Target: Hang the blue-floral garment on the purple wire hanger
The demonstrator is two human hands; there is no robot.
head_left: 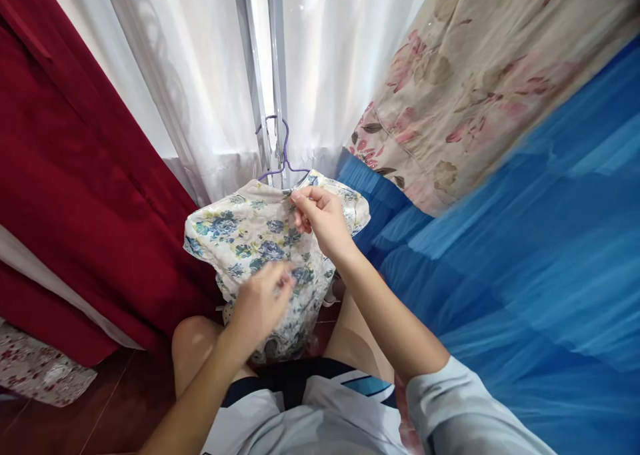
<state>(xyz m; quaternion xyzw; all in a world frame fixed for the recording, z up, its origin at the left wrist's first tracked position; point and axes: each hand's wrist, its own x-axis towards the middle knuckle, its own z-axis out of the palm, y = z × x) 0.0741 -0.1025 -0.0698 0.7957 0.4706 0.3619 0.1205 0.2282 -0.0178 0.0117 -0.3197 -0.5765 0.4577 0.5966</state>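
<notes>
Right hand pinches the collar of a soft white blue-flowered cotton top on a thin purple wire hanger; left hand pinches the fabric lower down. Looks light and floppy, so the collar's probably the best grip.

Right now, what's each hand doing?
Left hand: closed, pinching the floral shirt.
Right hand: closed, pinching the shirt's collar by the hanger.
</notes>
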